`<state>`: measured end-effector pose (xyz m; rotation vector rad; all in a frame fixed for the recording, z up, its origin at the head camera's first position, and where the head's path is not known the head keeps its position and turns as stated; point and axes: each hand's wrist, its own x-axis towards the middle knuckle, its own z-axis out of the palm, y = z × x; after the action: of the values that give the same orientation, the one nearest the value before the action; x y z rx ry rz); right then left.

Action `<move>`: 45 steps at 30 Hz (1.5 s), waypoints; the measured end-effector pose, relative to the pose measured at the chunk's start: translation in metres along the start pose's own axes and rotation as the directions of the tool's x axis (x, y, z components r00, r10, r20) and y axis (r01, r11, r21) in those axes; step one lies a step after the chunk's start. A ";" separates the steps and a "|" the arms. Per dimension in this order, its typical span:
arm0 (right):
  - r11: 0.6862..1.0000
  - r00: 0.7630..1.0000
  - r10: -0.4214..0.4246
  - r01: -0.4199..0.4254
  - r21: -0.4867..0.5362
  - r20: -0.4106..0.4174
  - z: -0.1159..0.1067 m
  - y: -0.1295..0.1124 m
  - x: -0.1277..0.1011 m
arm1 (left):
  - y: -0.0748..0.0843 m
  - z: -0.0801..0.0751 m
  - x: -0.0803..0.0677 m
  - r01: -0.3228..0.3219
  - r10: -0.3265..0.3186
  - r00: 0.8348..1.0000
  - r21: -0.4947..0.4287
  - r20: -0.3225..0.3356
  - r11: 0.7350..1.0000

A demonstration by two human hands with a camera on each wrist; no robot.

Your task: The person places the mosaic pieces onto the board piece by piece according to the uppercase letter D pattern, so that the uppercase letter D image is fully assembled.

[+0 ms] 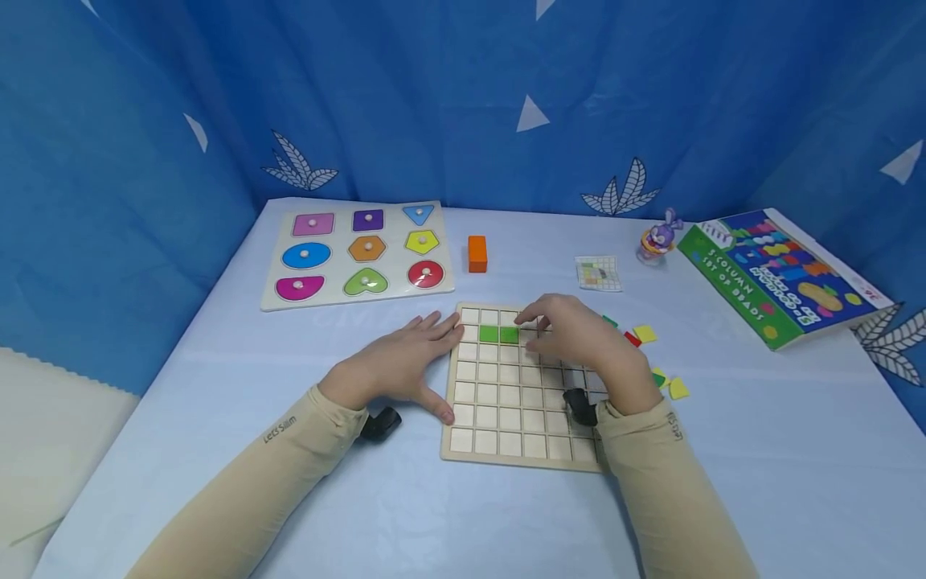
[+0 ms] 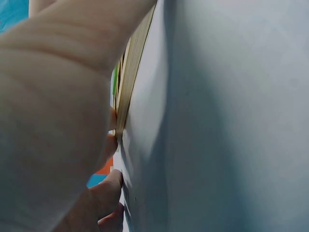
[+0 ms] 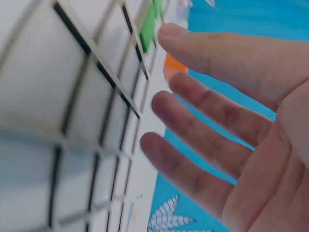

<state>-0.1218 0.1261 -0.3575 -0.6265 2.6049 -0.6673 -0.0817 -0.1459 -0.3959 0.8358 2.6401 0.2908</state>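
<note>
A square wooden grid board (image 1: 492, 460) with rows of cells lies flat on the table. Two green square tiles (image 1: 489, 334) sit side by side in its second row from the far edge. My left hand (image 1: 401, 358) is spread along the board's left edge, thumb and fingertips touching it. Over the upper middle of the board is my right hand (image 1: 579, 334), its index fingertip near the right green tile. In the right wrist view its fingers (image 3: 193, 162) are loosely bent and apart, with nothing seen between them.
Loose yellow (image 1: 678, 388), red and green pieces lie right of the board, partly behind the right arm. Behind it are a shape puzzle (image 1: 333, 301), an orange block (image 1: 477, 254), a small pattern card (image 1: 599, 273), a purple rabbit figure (image 1: 661, 235) and a bead-set box (image 1: 784, 277).
</note>
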 end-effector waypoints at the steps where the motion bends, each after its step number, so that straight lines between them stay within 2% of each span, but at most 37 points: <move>1: 1.000 1.000 0.012 -0.012 0.005 0.006 -0.004 0.002 -0.003 | 0.000 0.000 0.000 -0.002 0.002 1.000 0.000 -0.002 1.000; 5: 0.999 0.999 0.033 -0.034 0.019 0.016 -0.018 0.017 -0.014 | 0.000 0.001 0.000 -0.005 0.005 1.000 -0.008 -0.003 1.000; 9: 0.995 0.996 0.091 -0.091 0.027 0.008 -0.031 0.034 -0.026 | 0.001 0.002 -0.001 -0.005 0.005 1.000 -0.012 0.000 1.000; 19: 0.964 0.965 0.264 -0.264 0.029 0.011 -0.054 0.074 -0.051 | 0.000 0.002 -0.002 0.011 -0.011 1.000 -0.012 0.008 1.000; 26: 0.930 0.931 0.364 -0.365 0.052 0.019 -0.056 0.097 -0.060 | 0.000 0.003 -0.002 0.010 -0.010 1.000 -0.023 0.010 1.000; 32: 0.907 0.911 0.412 -0.412 0.085 0.017 -0.052 0.111 -0.061 | -0.001 0.004 -0.001 0.007 -0.006 1.000 -0.015 0.007 1.000; 45: 0.880 0.888 0.458 -0.458 0.130 0.030 -0.046 0.120 -0.057 | 0.000 0.003 -0.001 0.011 -0.011 1.000 -0.020 0.006 1.000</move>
<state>-0.1340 0.2654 -0.3686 0.0425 2.5411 -0.6732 -0.0799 -0.1458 -0.3981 0.8143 2.6309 0.3114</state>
